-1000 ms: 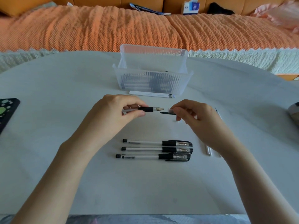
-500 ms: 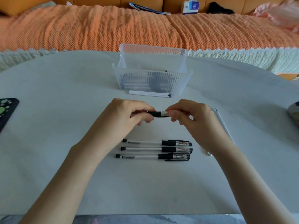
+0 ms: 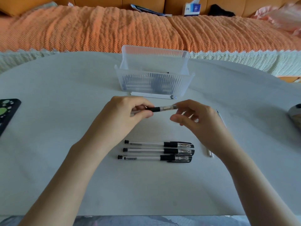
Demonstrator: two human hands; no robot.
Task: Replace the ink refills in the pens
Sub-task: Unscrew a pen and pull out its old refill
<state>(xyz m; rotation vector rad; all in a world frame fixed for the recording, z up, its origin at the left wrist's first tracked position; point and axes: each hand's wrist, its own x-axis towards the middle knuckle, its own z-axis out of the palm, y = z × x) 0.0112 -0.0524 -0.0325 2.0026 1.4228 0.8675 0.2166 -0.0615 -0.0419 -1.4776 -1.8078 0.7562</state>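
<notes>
My left hand point(image 3: 125, 113) grips a clear pen with a black grip point(image 3: 161, 109), held level above the table. The cap is on its tip, and the fingertips of my right hand point(image 3: 193, 118) touch the cap end while the thumb hangs loose below. Three capped pens point(image 3: 156, 150) lie in a neat row nearer to me, caps to the right. White refills point(image 3: 153, 96) lie in front of a clear ribbed box point(image 3: 154, 82) that holds more pens. Other thin refills point(image 3: 210, 153) lie partly hidden under my right wrist.
A dark patterned object point(image 3: 7, 115) sits at the table's left edge, and a grey object point(image 3: 295, 114) at the right edge. An orange-covered sofa point(image 3: 146, 30) runs behind the white table point(image 3: 65, 95), with a tissue box point(image 3: 191, 8) on it.
One second ago the pen tip was bare and my right hand held the cap apart from it. The cap went onto the pen, and my right thumb has now loosened from it.
</notes>
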